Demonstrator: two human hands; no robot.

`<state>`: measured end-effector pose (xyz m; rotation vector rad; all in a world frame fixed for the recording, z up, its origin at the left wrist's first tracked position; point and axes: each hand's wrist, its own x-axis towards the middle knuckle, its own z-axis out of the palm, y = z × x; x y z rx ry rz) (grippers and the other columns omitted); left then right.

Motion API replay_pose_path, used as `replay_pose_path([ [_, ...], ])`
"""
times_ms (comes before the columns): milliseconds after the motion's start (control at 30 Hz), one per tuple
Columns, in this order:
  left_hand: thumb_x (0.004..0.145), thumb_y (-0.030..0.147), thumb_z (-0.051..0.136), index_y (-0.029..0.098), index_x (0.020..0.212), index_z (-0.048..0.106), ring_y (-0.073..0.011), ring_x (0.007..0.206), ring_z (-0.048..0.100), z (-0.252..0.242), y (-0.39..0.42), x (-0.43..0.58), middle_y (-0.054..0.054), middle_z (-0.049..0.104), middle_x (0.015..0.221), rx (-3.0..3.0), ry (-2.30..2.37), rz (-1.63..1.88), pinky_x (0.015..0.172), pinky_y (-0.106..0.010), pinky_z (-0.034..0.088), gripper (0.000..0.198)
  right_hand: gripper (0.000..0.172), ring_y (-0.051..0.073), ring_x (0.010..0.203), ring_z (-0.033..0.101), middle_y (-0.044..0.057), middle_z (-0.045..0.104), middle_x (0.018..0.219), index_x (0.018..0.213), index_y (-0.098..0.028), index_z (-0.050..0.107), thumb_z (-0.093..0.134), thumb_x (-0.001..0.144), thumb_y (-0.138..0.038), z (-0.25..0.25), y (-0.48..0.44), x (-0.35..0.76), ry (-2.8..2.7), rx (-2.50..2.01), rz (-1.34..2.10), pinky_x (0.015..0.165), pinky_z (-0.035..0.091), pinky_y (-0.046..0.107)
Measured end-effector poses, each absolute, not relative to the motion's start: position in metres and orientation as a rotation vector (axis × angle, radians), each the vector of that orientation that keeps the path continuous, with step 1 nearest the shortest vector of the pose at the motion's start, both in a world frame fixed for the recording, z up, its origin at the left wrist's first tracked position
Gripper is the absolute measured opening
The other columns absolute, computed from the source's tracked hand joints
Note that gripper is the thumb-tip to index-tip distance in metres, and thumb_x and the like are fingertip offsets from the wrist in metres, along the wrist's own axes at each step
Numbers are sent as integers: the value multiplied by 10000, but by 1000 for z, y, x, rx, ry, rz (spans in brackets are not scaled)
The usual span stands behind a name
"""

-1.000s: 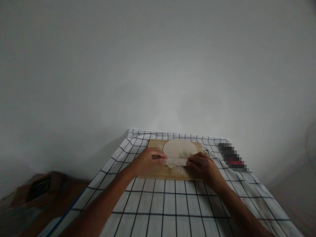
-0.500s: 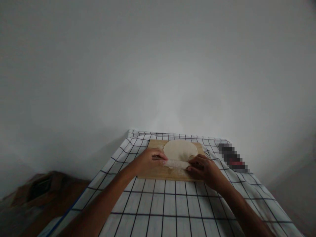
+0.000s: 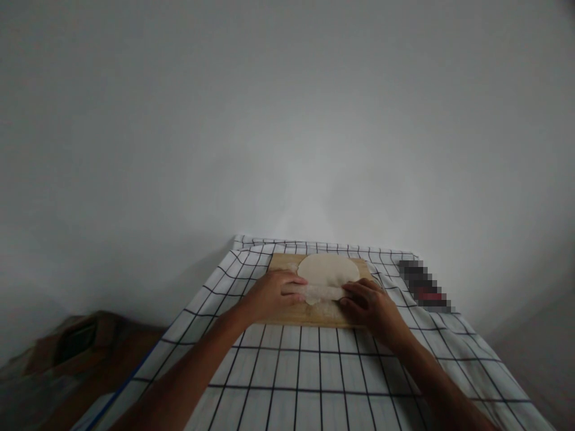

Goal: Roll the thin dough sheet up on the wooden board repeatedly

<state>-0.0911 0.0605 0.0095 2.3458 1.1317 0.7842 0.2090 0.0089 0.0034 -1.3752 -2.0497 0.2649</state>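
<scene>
A flat, round sheet of pale dough (image 3: 327, 267) lies on a wooden board (image 3: 281, 261). Across its near part is a whitish, floury rolling pin (image 3: 323, 293), lying left to right. My left hand (image 3: 275, 293) grips the pin's left end, fingers over the top and thumb on the near side. The other end is held in my right hand (image 3: 369, 302), its fingers bent over the pin. Below the pin, an uneven edge of dough shows on the board. Both ends of the pin are partly hidden by my fingers.
A white cloth with black checks (image 3: 309, 371) covers the table under the board. A blurred-out dark and red item (image 3: 424, 286) lies at the table's right edge. Brown boxes (image 3: 76, 344) stand low at the left. A plain wall (image 3: 287, 120) rises behind the table.
The rolling pin has moved slightly away from me, with both hands on it. My left fingers have spread further over its end. More of the dough's near edge shows.
</scene>
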Motion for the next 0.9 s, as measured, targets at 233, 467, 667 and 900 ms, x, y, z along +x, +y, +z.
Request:
replay_pose_path([
  [233,913,416,669,267,1161,745,-225,1087,640,5,60,-85,-49,740,1122,2429,1146,905,988,-365,470,300,288,253,1058,648,82,690,1149,1169,-252,716,597,954,-402,-8,19,215,-2000,-1404,145,939,516,396],
  [467,950,415,604,191,1025,775,-196,947,682,9,58,-81,-71,744,1008,2179,1027,914,841,-311,525,292,222,209,944,680,33,718,1070,1029,-307,763,598,956,-435,1,20,221,-2015,-1402,272,845,525,341],
  [667,905,369,661,189,956,763,-188,928,682,9,56,-79,-59,739,983,2134,1020,924,857,-303,524,213,237,201,876,674,31,725,977,910,-282,755,582,963,-435,4,15,215,-2022,-1397,240,760,515,312],
  [900,995,397,513,232,1003,775,-190,903,656,13,53,-78,-39,750,947,2359,1145,926,845,-321,483,310,271,224,979,666,61,713,1061,985,-262,748,550,980,-447,-5,18,216,-1946,-1370,154,899,517,367],
])
